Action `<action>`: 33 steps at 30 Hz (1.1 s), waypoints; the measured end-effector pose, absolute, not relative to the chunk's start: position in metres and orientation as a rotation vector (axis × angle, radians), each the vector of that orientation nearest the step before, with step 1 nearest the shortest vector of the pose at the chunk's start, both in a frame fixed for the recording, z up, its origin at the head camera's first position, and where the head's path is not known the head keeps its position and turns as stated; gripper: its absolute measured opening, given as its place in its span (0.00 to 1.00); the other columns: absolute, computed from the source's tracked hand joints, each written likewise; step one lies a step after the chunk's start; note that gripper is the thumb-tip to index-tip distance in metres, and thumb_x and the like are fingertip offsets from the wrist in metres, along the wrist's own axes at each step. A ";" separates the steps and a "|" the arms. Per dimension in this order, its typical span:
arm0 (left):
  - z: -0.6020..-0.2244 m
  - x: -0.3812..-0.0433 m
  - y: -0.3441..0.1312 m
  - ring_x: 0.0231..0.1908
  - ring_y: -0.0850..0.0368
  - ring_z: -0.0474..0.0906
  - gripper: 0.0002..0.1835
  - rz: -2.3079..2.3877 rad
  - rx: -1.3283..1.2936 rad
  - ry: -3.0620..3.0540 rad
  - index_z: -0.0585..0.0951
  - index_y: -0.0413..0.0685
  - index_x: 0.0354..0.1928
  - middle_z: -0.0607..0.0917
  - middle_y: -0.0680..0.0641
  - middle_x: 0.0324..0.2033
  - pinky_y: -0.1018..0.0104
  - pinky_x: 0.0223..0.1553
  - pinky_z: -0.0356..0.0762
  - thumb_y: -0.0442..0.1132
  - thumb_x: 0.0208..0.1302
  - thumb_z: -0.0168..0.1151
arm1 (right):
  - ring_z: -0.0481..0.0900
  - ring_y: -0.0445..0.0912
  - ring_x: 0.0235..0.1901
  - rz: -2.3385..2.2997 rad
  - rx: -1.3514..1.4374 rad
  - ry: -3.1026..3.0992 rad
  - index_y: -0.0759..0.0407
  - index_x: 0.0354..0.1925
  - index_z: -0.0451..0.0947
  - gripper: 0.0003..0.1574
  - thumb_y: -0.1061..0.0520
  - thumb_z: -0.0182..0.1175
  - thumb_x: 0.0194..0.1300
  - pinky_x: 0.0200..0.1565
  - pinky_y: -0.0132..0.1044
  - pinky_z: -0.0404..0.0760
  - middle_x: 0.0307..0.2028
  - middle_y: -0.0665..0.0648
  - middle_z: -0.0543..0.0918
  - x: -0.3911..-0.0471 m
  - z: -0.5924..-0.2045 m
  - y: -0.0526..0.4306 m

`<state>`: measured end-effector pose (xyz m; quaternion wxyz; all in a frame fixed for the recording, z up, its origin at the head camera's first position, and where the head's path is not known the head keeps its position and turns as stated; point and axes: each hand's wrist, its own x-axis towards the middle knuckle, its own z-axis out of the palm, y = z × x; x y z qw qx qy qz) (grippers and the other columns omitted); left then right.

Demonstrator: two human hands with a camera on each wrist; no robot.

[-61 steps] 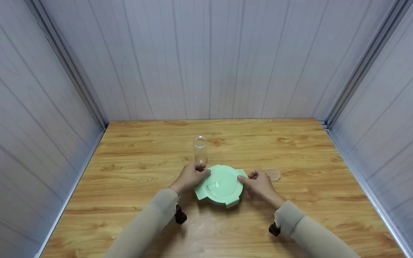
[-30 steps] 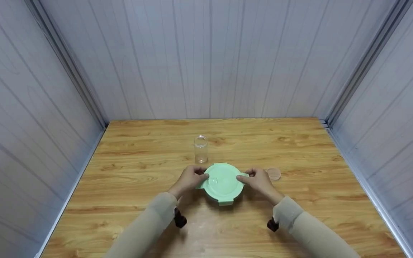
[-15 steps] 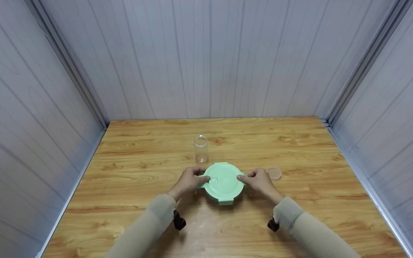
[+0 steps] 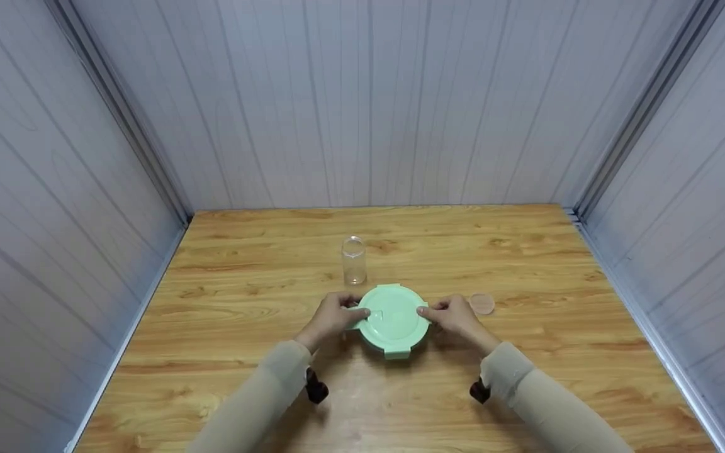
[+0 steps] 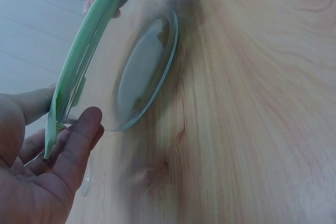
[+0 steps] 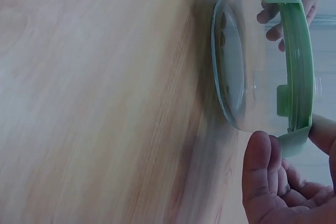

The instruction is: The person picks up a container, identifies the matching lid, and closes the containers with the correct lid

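A round glass food container (image 5: 134,77) with a pale green snap lid (image 4: 394,314) sits on the wooden table between the hands. My left hand (image 4: 332,316) has its thumb on the lid's left edge and its fingers under the outward-sticking left flap (image 5: 51,135). At the opposite side my right hand (image 4: 458,319) pinches the right flap (image 6: 295,141), thumb above and fingers below. This right flap slants downward in the right wrist view. The front flap (image 4: 396,353) hangs down over the rim. Through the glass no contents show.
A clear glass cylinder (image 4: 354,261) stands just behind the left hand. Beside the right hand lies a flat round disc (image 4: 481,304), pale and see-through or wooden. Pale panel walls (image 4: 362,113) enclose the table (image 4: 243,251) at the back and sides.
Over the two seconds the food container has turned slightly clockwise, and both hands have taken hold at its left and right flaps. The right flap now sticks out less than a second ago.
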<state>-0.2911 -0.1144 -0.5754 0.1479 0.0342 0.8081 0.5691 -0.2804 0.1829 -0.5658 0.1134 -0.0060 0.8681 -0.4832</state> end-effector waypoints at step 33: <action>-0.578 -0.290 -0.110 0.53 0.54 0.83 0.17 1.675 0.083 2.340 0.89 0.39 0.58 0.90 0.43 0.52 0.60 0.59 0.84 0.40 0.72 0.73 | 0.86 0.48 0.36 -1.453 0.034 2.412 0.67 0.53 0.84 0.21 0.50 0.68 0.75 0.40 0.43 0.90 0.40 0.59 0.87 -0.286 -0.562 0.178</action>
